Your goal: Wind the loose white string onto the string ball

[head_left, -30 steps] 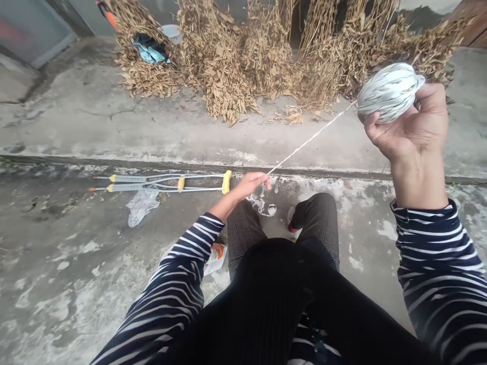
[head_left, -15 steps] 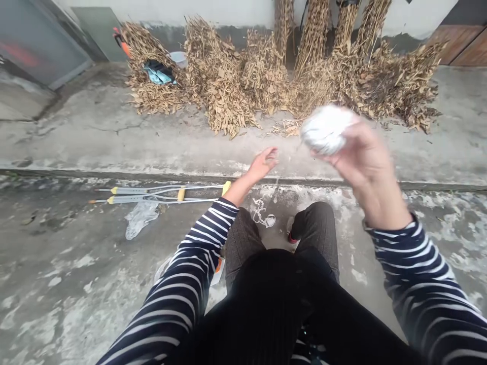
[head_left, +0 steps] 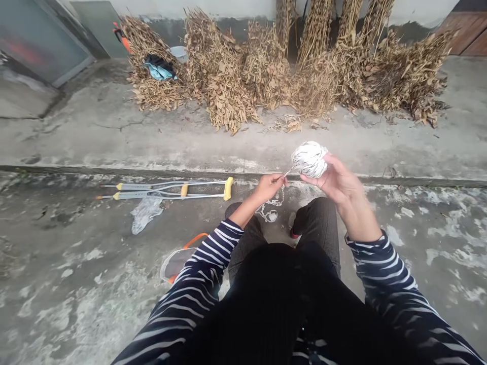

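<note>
My right hand (head_left: 338, 185) grips a white ball of yarn (head_left: 309, 159) with dark flecks, fingers round its right side. Just left of the ball, my left hand (head_left: 271, 185) pinches the strand (head_left: 288, 172) that runs out from it. Below the left hand, loose yarn (head_left: 271, 204) hangs and trails to the ground between my knees. A small white clump (head_left: 271, 216) lies there at its end.
A pair of crutches (head_left: 167, 190) lies on the concrete at left, beside a crumpled clear plastic bag (head_left: 146, 214). An orange-handled bag (head_left: 178, 262) sits by my left arm. Dried plant bundles (head_left: 232, 76) line the wall beyond a low concrete step (head_left: 114, 147).
My right hand has come down and left with the yarn ball. The left hand, open before, has moved slightly right and lower and closed on the strand.
</note>
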The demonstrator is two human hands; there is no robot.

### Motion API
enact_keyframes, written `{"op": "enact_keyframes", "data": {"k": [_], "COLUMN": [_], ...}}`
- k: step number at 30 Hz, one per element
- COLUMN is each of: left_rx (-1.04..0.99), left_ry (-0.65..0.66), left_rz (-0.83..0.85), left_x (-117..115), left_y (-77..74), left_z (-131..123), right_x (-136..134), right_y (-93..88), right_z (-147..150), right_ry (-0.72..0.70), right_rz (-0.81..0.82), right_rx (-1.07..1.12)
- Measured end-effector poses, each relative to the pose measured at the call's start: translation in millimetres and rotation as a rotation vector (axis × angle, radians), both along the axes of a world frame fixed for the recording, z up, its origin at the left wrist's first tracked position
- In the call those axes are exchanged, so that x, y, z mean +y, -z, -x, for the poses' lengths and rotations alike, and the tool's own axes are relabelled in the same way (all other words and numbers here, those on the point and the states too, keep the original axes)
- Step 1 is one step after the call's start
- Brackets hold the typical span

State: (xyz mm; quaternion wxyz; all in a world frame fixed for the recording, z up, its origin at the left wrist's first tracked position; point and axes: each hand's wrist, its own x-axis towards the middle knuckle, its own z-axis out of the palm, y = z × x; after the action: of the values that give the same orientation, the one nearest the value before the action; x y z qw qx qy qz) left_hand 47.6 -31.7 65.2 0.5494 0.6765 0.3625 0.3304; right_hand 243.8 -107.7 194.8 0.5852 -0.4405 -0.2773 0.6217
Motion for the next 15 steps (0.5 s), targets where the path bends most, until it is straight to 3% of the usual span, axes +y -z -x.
{"op": "enact_keyframes", "data": {"k": [4, 9, 15], "left_rx": [0.002, 0.01, 0.042], "left_ry": [-0.003, 0.038, 0.165], "left_rz": [0.094, 0.068, 0.078], "left_x": [-5, 0, 7], "left_y": [5.1, -5.5, -16.1], "left_z": [6, 23, 42], "right_x": [3, 11, 19], "right_y": [-19.3, -58.1, -105.4], "right_z": [-9, -29, -57], "right_ry": [0.015, 0.046, 0.235], "right_rz": [-0.06, -0.129, -0.317], "right_rx": [-0.039, -0.144, -0.072]}}
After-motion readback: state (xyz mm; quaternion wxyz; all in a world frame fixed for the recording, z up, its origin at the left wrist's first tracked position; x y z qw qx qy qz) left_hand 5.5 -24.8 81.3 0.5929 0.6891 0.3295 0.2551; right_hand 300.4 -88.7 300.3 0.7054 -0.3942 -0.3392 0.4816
